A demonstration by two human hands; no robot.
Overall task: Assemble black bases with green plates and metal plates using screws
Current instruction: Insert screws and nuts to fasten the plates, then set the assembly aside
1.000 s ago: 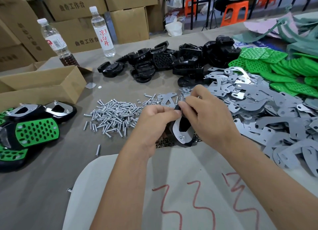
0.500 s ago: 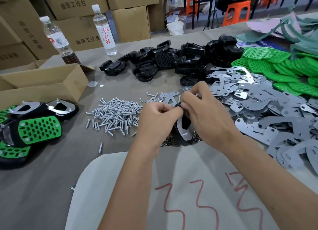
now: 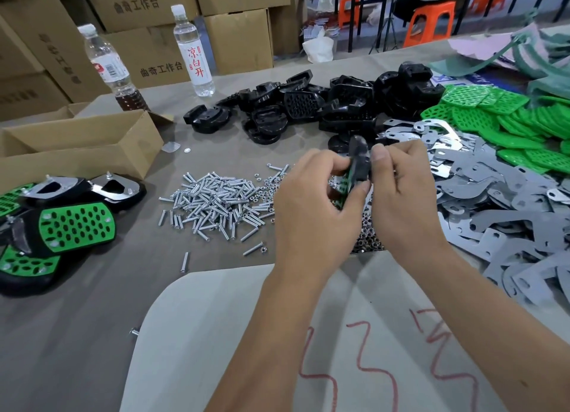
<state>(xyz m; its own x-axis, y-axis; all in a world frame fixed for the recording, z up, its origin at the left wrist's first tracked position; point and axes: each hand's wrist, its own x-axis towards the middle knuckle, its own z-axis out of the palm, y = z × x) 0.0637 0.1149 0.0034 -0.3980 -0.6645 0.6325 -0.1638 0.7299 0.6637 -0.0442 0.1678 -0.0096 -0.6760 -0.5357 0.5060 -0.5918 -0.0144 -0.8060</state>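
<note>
From the head camera I see both hands raised over the middle of the table (image 3: 92,319) — my left hand (image 3: 311,208) and right hand (image 3: 404,195) pinch one black base (image 3: 359,161) between them, turned on edge, fingers curled round it, a green plate showing on its left face. Loose screws (image 3: 216,202) lie just left of the hands; metal plates (image 3: 509,214) spread along the right edge, finished pieces (image 3: 71,223) at the left edge.

1. Two bare forearms come in from the near edge; no sleeve shows on either.
2. The left hand (image 3: 311,208) wears no glove, ring or watch.
3. The right hand (image 3: 404,192) is bare too, with no ring or wristband.
4. The fingers (image 3: 381,155) have short, plain nails.
</note>
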